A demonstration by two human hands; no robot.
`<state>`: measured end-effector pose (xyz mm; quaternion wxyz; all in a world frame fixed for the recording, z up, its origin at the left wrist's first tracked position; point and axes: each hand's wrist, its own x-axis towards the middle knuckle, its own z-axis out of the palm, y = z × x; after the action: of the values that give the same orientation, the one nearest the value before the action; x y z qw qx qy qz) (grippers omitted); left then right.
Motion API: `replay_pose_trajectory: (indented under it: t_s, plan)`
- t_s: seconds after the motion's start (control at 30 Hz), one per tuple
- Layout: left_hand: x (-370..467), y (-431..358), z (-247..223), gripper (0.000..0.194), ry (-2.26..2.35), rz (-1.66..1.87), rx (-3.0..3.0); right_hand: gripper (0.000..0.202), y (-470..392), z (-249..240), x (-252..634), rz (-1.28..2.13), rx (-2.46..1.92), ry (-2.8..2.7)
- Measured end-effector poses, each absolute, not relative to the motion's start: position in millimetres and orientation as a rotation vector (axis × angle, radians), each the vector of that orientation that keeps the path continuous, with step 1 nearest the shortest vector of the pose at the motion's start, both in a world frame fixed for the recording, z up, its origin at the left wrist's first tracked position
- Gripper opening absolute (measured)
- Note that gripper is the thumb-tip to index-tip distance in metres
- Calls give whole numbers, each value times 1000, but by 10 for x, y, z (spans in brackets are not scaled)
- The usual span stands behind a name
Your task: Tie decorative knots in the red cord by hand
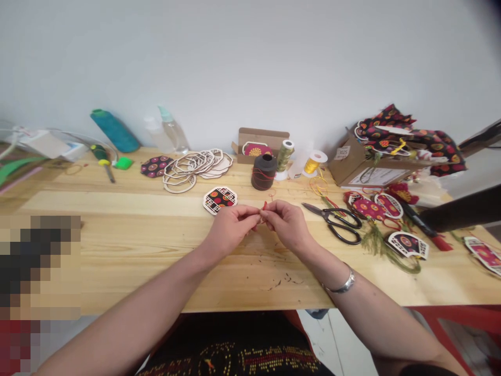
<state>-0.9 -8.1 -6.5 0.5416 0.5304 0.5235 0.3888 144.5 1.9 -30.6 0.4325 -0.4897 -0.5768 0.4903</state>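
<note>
A short, slender red cord (265,205), soft and fibrous, stands at the fingertips of both hands, above the middle of the desk (129,235). The left hand (235,222) pinches at it with thumb and forefinger; the right hand (287,222) does likewise, its other fingers curled. Most of the cord is hidden by the fingers. A silvery metal bracelet (345,282) circles the right wrist.

Just beyond the left hand lies one octagonal plaque of pale fretwork over dark patterned cloth (219,200). Near the right hand rests one pair of steel scissors with two black loop handles (338,222).

Thread packages number four: one matte black cone (263,172), one olive-green spool (285,155), one glossy yellow spool (313,164) and one tilted teal cone (114,130). Left of the black cone, thin pale cut-out frames (199,166) overlap; their exact count cannot be told. One dark patterned cloth octagon (156,166) adjoins them.

Cardboard boxes number two: a small open one (264,133) and a large one (344,161) heaped with printed fabric (442,146). The desk is smooth, light-grained wood, with dark scraps (287,282) scattered near its front edge.
</note>
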Motion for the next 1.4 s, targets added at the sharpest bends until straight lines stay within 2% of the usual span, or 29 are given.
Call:
replay_pose_trajectory:
  t_s: [0.4,0.73,0.97,1.4]
  plan:
    - [-19,-56,-109,13,1185,962,1115,17,22,-237,1459,1306,-1212,-1336]
    - [-61,-4,-166,18,1020,882,901,29,24,-120,1500,1617,-1134,-1135]
    - [-86,-8,-112,17,976,821,913,25,23,-111,1540,1779,-1041,-1094]
    - [-72,-1,-115,13,1071,955,889,29,58,-67,1579,1733,-1101,-1272]
